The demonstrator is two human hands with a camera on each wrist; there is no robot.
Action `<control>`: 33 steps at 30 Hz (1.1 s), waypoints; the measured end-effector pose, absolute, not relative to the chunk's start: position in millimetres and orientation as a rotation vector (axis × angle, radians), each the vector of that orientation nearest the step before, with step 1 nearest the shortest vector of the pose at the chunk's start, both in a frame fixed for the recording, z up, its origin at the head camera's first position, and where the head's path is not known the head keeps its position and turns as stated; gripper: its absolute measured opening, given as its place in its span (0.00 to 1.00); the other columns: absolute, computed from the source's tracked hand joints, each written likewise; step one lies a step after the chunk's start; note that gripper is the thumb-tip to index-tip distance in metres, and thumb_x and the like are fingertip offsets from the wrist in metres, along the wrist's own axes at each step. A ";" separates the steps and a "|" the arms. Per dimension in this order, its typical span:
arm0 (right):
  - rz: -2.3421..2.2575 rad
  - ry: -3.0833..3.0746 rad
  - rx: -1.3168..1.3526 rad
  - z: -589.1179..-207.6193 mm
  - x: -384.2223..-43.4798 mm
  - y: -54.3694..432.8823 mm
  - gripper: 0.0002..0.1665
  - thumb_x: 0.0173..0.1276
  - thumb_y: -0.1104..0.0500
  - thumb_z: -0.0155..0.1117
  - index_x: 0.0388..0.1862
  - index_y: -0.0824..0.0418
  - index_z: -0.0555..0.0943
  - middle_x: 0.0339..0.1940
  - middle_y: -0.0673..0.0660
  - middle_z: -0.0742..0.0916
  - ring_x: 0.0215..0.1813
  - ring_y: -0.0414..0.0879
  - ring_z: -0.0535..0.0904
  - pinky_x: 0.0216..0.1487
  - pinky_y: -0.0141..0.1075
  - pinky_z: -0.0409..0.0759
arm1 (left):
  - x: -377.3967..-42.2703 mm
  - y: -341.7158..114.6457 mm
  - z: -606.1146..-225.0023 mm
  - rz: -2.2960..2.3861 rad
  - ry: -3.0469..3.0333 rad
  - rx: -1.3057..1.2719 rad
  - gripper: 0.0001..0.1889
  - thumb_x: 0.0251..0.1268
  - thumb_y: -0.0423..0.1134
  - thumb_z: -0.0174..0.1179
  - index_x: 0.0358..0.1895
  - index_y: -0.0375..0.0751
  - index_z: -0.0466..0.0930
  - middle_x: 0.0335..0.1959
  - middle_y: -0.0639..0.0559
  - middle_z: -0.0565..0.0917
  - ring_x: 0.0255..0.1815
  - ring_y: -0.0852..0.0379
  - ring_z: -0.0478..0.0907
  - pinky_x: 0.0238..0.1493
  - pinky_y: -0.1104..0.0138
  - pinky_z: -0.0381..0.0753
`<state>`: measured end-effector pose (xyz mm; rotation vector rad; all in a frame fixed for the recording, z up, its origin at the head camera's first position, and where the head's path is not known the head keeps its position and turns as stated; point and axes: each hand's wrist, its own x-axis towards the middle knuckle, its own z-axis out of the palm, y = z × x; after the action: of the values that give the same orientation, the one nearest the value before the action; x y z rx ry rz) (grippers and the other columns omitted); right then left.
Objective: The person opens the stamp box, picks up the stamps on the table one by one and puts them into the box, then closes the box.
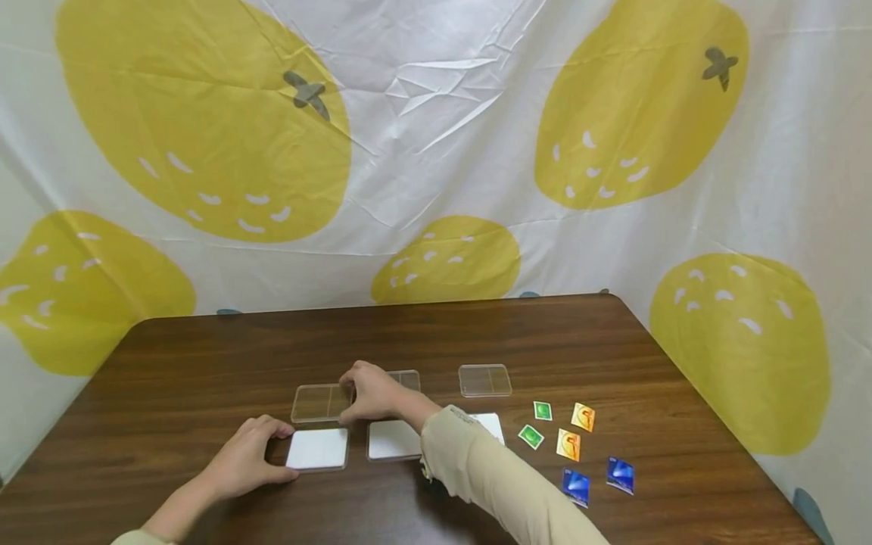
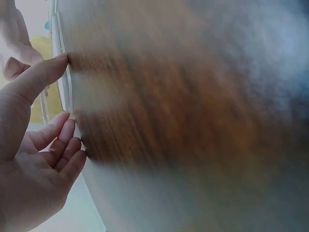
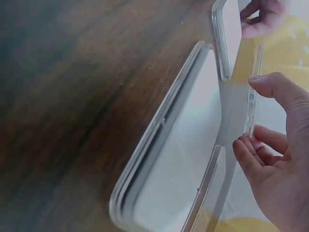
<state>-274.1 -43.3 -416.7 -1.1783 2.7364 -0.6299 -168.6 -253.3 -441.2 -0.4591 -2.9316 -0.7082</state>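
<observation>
My left hand (image 1: 248, 454) holds the left end of a shallow clear plastic case (image 1: 316, 448) with a white top surface, thumb at its near corner and fingers at its far corner. Just behind that case, my right hand (image 1: 375, 393) grips the right end of a clear plastic lid (image 1: 313, 403), which has a line across it. In the right wrist view the same lid (image 3: 251, 104) stands between thumb and fingertips. A middle white-filled case (image 1: 393, 440) lies below the right forearm. Behind it, the right hand partly hides a second clear lid (image 1: 407, 380).
The right sleeve partly covers a third white-filled case (image 1: 490, 425). A third clear lid (image 1: 485, 380) lies behind it. To the right are two small green cards (image 1: 530, 437), two orange cards (image 1: 568, 445) and two blue cards (image 1: 620, 475). A lemon-print curtain (image 1: 436, 151) hangs behind the brown table (image 1: 545, 333).
</observation>
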 end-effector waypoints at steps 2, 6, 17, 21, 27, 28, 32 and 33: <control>-0.619 2.739 -1.171 -418.1 -276.7 -45.7 0.31 0.42 0.52 0.73 0.46 0.66 0.79 0.38 0.53 0.79 0.40 0.40 0.73 0.43 0.24 0.70 | -168.3 -253.2 -440.6 -0.710 -2.940 -0.455 0.29 0.31 0.48 0.74 0.41 0.37 0.77 0.36 0.54 0.76 0.43 0.50 0.70 0.45 0.54 0.71; -0.591 2.754 -1.165 -422.6 -280.8 -50.3 0.31 0.43 0.53 0.72 0.47 0.66 0.79 0.39 0.53 0.79 0.41 0.40 0.73 0.45 0.23 0.70 | -168.6 -252.9 -439.9 -0.705 -2.948 -0.448 0.29 0.31 0.49 0.74 0.41 0.37 0.77 0.36 0.54 0.76 0.44 0.50 0.71 0.45 0.54 0.71; -0.596 2.794 -1.147 -430.2 -286.3 -55.8 0.31 0.42 0.53 0.71 0.47 0.66 0.80 0.39 0.54 0.80 0.43 0.40 0.73 0.46 0.23 0.69 | -168.2 -252.3 -440.8 -0.697 -2.934 -0.454 0.30 0.30 0.51 0.74 0.40 0.37 0.78 0.35 0.54 0.76 0.43 0.51 0.71 0.45 0.55 0.71; -0.640 2.785 -1.190 -443.2 -298.7 -56.2 0.32 0.41 0.51 0.71 0.45 0.67 0.80 0.37 0.53 0.80 0.42 0.40 0.72 0.47 0.23 0.69 | -168.1 -252.0 -440.6 -0.707 -2.930 -0.455 0.30 0.30 0.50 0.74 0.40 0.37 0.77 0.35 0.54 0.76 0.43 0.51 0.71 0.45 0.55 0.71; -0.636 2.761 -1.182 -442.9 -301.4 -56.2 0.33 0.42 0.51 0.71 0.47 0.67 0.79 0.40 0.54 0.80 0.43 0.40 0.72 0.47 0.24 0.69 | -167.0 -251.9 -440.1 -0.711 -2.930 -0.460 0.30 0.31 0.50 0.73 0.41 0.36 0.77 0.36 0.53 0.76 0.43 0.50 0.71 0.45 0.54 0.71; -0.619 2.755 -1.147 -434.0 -295.4 -55.5 0.34 0.42 0.53 0.72 0.49 0.69 0.78 0.41 0.56 0.80 0.45 0.42 0.73 0.49 0.24 0.69 | -166.9 -251.8 -440.1 -0.709 -2.931 -0.458 0.29 0.31 0.49 0.74 0.41 0.37 0.77 0.36 0.53 0.76 0.43 0.51 0.71 0.45 0.54 0.71; -0.597 2.763 -1.133 -427.3 -292.0 -53.8 0.37 0.43 0.53 0.73 0.53 0.69 0.75 0.46 0.57 0.78 0.47 0.42 0.73 0.48 0.24 0.69 | -167.2 -252.1 -440.0 -0.705 -2.928 -0.457 0.29 0.31 0.49 0.74 0.40 0.37 0.77 0.36 0.54 0.76 0.43 0.51 0.71 0.45 0.55 0.71; -0.612 2.756 -1.133 -425.5 -291.5 -52.9 0.38 0.44 0.54 0.73 0.54 0.69 0.74 0.47 0.58 0.78 0.47 0.42 0.73 0.48 0.24 0.69 | -167.3 -252.1 -439.9 -0.706 -2.930 -0.451 0.29 0.31 0.49 0.74 0.40 0.37 0.77 0.36 0.54 0.76 0.43 0.51 0.71 0.45 0.55 0.71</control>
<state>-291.5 -52.9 -425.5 -1.1334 2.7564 -0.6117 -167.3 -252.1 -439.9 -0.4510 -2.9296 -0.7065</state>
